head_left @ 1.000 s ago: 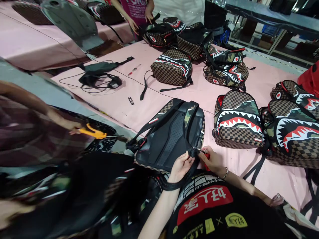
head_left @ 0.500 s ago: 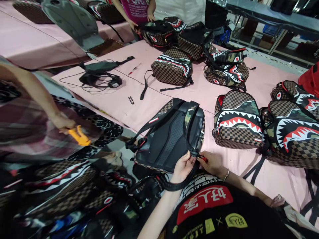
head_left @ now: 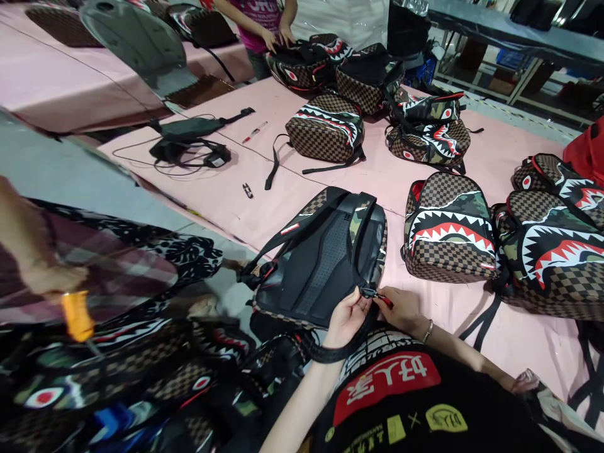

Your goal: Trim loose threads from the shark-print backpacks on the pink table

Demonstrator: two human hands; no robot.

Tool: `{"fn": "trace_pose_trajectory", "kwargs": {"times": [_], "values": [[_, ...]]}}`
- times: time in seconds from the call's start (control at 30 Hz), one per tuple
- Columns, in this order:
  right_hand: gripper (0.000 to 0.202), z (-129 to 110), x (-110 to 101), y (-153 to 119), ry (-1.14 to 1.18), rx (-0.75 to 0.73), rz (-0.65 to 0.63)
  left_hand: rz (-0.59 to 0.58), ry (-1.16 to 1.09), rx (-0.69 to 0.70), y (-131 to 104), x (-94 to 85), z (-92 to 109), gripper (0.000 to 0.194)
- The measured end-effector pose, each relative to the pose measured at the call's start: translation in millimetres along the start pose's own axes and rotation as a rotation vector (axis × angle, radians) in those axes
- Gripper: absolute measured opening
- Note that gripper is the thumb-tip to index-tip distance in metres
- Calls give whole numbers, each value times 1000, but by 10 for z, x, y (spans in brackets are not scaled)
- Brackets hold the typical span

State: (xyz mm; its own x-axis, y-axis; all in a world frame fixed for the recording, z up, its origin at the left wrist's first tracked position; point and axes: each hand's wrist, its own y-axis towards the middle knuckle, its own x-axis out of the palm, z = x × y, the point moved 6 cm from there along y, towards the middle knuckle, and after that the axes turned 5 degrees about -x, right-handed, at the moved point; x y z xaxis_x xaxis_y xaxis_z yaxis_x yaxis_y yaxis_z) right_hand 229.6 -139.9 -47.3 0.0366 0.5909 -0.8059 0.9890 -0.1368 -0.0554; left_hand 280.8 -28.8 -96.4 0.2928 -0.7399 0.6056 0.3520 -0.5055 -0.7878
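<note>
A backpack (head_left: 321, 251) lies with its black padded back facing up on the pink table, right in front of me. At its lower right corner my left hand (head_left: 350, 314) pinches the black strap near a buckle (head_left: 368, 292). Close beside it, my right hand (head_left: 399, 308) is closed on a small tool with a red handle (head_left: 384, 301), whose tip is at the buckle. A loop of black strap (head_left: 325, 353) hangs over my left wrist. The fingertips of both hands nearly meet.
Shark-mouth backpacks stand right (head_left: 450, 229) and farther back (head_left: 325, 126) on the pink table (head_left: 189, 189). Small snips (head_left: 248, 190), a pen (head_left: 255, 131) and a cabled black device (head_left: 189, 148) lie left. A co-worker's hand holds a yellow tool (head_left: 78, 316) over piled bags.
The co-worker's arm with the yellow tool has moved left and down. Another person's hands at the far bags have shifted. My hands have hardly moved.
</note>
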Motion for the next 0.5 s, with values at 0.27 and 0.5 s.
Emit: {"fn": "trace_pose_trajectory", "kwargs": {"times": [0.27,0.5], "values": [[41,3,-44,35,128,75,-14,-5,-1,17,-24,6,19,15],[41,98,-53,91,549,101,26,-8,800,447,-180,-24,410,15]]}}
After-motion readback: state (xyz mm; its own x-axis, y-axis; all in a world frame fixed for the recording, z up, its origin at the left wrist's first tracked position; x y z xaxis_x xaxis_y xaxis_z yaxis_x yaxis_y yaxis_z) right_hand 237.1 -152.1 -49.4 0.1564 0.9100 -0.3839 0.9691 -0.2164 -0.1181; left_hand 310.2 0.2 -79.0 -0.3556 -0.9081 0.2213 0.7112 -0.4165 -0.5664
